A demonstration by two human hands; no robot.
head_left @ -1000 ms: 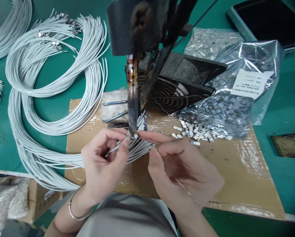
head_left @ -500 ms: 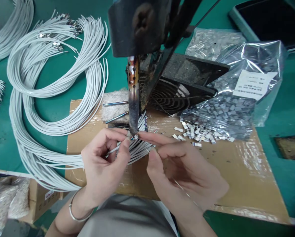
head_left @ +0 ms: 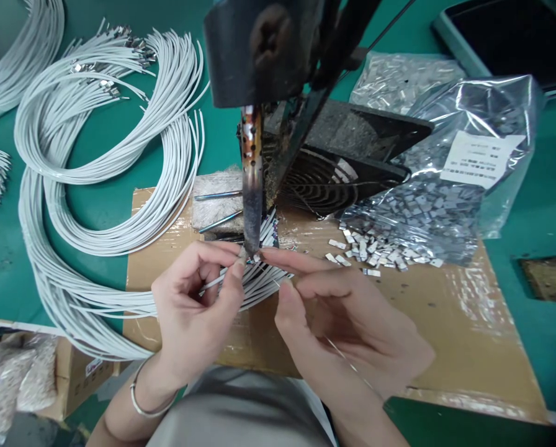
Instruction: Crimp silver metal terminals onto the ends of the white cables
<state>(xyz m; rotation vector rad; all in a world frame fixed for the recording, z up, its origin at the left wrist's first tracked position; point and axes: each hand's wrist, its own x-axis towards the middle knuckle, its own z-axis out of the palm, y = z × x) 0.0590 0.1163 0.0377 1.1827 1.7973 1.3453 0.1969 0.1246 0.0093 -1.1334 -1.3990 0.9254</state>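
Note:
My left hand (head_left: 192, 310) pinches the end of a white cable (head_left: 215, 283) between thumb and forefinger, right under the tip of a fixed soldering iron (head_left: 252, 186). My right hand (head_left: 347, 323) meets it from the right, its forefinger stretched to the same spot at the iron tip, and a thin solder wire (head_left: 343, 357) runs across its palm. What sits between the fingertips at the tip is too small to make out. A fan of white cable ends (head_left: 264, 273) lies on the cardboard sheet (head_left: 445, 310) beneath both hands.
Large loops of white cables (head_left: 105, 161) cover the green table at left. An open plastic bag of small metal terminals (head_left: 445, 205) spills several pieces (head_left: 366, 251) on the cardboard. A black fan housing (head_left: 334, 167) stands behind the iron. Small bags (head_left: 12, 385) lie at lower left.
Both hands stay at the iron tip. My right thumb has shifted slightly left and down; the view has shifted a little.

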